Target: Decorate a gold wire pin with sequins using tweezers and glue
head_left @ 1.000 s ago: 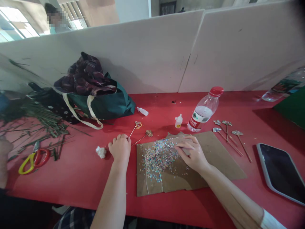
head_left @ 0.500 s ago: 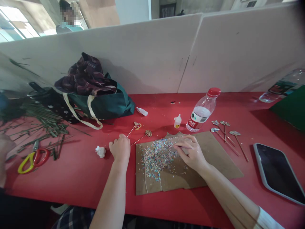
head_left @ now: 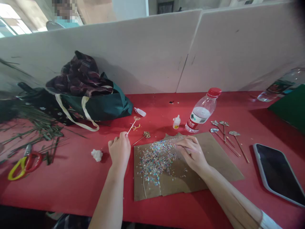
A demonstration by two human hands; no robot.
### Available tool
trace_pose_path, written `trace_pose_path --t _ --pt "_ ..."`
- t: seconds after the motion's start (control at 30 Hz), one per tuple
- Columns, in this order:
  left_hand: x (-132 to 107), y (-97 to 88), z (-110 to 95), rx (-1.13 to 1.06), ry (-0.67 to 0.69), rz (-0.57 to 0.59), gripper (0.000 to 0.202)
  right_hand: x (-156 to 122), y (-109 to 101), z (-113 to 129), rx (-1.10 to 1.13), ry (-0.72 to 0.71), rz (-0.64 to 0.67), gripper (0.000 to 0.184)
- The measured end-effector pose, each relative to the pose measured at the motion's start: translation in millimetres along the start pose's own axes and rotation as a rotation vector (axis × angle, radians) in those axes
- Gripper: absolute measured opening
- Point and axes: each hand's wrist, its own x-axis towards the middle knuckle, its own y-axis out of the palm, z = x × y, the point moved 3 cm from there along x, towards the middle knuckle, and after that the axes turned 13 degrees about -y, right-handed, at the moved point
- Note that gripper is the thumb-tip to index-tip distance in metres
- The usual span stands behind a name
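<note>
Across this red tabletop [head_left: 78, 187], our left hand [head_left: 119, 149] pinches a pale-tipped stick [head_left: 131, 127] beside the cardboard sheet [head_left: 219, 159]; slack fingers could drop it. Our right hand [head_left: 193, 152] bunches its fingers, pinching we cannot tell what; a careless sweep could scatter the glitter flakes [head_left: 158, 162].

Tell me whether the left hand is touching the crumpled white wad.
Apart. The head view shows a strip of red tabletop between the left hand and the wad.
</note>
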Motion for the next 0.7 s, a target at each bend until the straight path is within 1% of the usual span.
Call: trace_pose_path --t 0.07,0.13,0.17,0.23,0.3,0.4,0.53,0.7 --pt "-4.5 -4.9 -11.8 -0.167 0.168 -0.044 0.024 -0.9 -3.8 -4.4 0.027 0.067 -0.083 0.016" --pt "-11.5 -9.6 -24.1 -0.345 0.356 -0.080 0.017 -3.4 -7.9 -8.8 0.058 0.140 -0.203 0.019" --pt "-15.3 -11.4 -29.4 -0.410 0.427 -0.089 0.015 -4.9 -9.5 -10.3 0.070 0.165 -0.260 0.019" --pt "-22.3 -14.7 -37.8 -0.492 0.520 -0.108 0.013 -8.2 -11.7 -12.4 0.075 0.202 -0.341 0.019" --pt "-27.7 -17.9 -43.4 -0.539 0.572 -0.129 0.013 -10.9 -12.5 -13.7 0.069 0.240 -0.376 0.020" --pt "-32.6 -22.0 -47.4 -0.584 0.624 -0.151 0.012 -12.5 -12.7 -15.0 0.053 0.286 -0.374 0.022" --pt "-34.4 -24.4 -47.5 -0.616 0.645 -0.177 0.012 -11.2 -13.9 -15.0 0.000 0.264 -0.343 0.021" --pt "-34.2 -25.4 -47.2 -0.627 0.646 -0.193 0.012 -11.3 -15.8 -12.9 -0.006 0.216 -0.385 0.021"
